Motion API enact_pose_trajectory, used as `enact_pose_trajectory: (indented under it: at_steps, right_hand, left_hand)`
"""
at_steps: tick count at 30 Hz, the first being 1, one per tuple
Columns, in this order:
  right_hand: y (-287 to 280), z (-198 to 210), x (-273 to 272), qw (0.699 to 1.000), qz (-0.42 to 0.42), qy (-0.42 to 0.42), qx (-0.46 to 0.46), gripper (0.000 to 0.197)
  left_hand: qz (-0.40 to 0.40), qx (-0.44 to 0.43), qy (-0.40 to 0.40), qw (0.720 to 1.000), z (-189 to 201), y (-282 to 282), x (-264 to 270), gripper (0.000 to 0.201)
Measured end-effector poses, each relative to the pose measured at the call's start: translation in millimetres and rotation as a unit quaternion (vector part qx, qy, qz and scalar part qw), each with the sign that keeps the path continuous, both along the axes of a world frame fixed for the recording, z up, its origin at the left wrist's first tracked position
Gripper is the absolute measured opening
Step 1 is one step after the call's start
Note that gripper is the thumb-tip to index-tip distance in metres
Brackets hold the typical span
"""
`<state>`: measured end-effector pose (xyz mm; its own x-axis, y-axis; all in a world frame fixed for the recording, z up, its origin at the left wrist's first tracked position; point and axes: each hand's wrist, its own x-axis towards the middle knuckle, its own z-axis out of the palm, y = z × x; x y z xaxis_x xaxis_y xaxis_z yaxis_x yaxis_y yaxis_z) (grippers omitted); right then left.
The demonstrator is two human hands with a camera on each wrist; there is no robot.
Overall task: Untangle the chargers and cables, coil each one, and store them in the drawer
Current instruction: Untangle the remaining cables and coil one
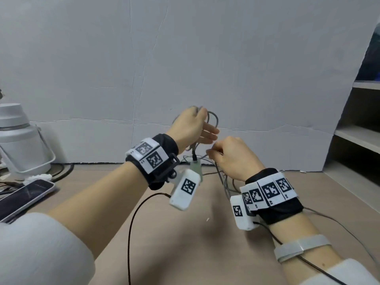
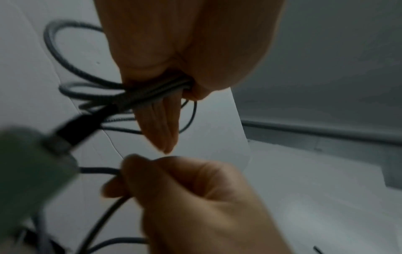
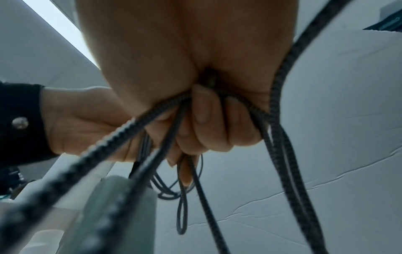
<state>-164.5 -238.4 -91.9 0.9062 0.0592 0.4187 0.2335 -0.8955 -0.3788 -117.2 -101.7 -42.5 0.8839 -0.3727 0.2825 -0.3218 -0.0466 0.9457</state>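
Note:
A grey braided cable (image 1: pixel 212 118) is looped in my raised left hand (image 1: pixel 200 118), whose thumb and forefinger pinch the bundled loops (image 2: pixel 152 91) while the other fingers stick out. A pale green charger block (image 1: pixel 195 167) hangs from the cable's black plug just below that hand. My right hand (image 1: pixel 211 151), close to the right and slightly lower, grips several strands (image 3: pixel 180 110) in curled fingers. More cable (image 1: pixel 225 183) trails from it down onto the desk. No drawer is in view.
A white jug (image 1: pixel 19 140) and a phone (image 1: pixel 25 194) sit at the desk's left side. Open shelves (image 1: pixel 357 136) stand at the right. A white board (image 1: pixel 185 58) closes off the back. Thin black wires (image 1: pixel 131 223) run from the wrist cameras across the wooden desk (image 1: pixel 185 243).

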Motion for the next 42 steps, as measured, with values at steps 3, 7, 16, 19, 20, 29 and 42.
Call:
enact_pose_trajectory:
  at_steps: [3, 7, 16, 19, 20, 29, 42]
  right_hand:
    - [-5.5, 6.6, -4.2, 0.997, 0.035, -0.009, 0.061, 0.028]
    - [-11.3, 9.8, -8.1, 0.986, 0.098, 0.000, 0.132, 0.005]
    - [-13.8, 8.5, -3.4, 0.981, 0.068, -0.040, 0.178, 0.014]
    - [-12.9, 10.1, -4.4, 0.978, 0.066, -0.035, 0.195, 0.011]
    - [-13.3, 10.2, -4.2, 0.978, 0.059, -0.032, 0.198, 0.012]
    - [-21.5, 12.6, -4.4, 0.975, -0.016, -0.104, 0.195, 0.008]
    - [-13.8, 0.3, 0.3, 0.995, -0.034, 0.091, -0.021, 0.031]
  left_hand:
    - [-0.019, 0.136, -0.082, 0.987, -8.3, -0.1, -1.4, 0.032]
    - [-0.047, 0.222, -0.128, 0.965, -11.8, 1.7, -4.2, 0.035]
    - [-0.091, 0.228, -0.090, 0.965, -8.3, 3.5, -4.7, 0.035]
    - [-0.098, 0.197, -0.095, 0.971, -8.0, 5.0, -6.8, 0.031]
    - [-0.092, 0.179, -0.089, 0.975, -8.6, 5.1, -7.5, 0.030]
    - [-0.001, 0.188, -0.026, 0.982, -26.3, 1.8, 0.6, 0.036]
    - [0.144, 0.033, -0.039, 0.988, 16.8, 48.0, 40.2, 0.029]
